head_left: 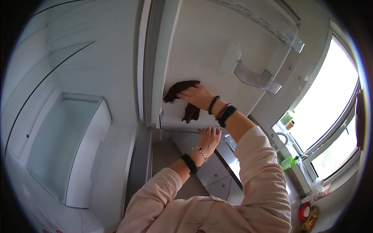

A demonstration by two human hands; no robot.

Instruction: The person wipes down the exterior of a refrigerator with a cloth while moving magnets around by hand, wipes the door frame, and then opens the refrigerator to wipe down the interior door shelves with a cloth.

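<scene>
A dark brown cloth [191, 112] lies against the white inner panel of an open refrigerator door [210, 50]. My right hand [197, 96] presses the cloth to the panel, its fingers over the upper part, while a loose end hangs below. Lower down, my left hand [210, 139] is at the bottom edge of the door, with its fingers curled; whether they hold that edge is hard to see. A clear door shelf [256, 77] is to the right of the cloth.
The refrigerator interior with a clear drawer [64, 147] is on the left. Another clear shelf [272, 33] is at the door's top. At right are a window [330, 93], a green bottle [288, 163] on the counter and a red-lidded jar [304, 211]. Cabinets [215, 176] stand below.
</scene>
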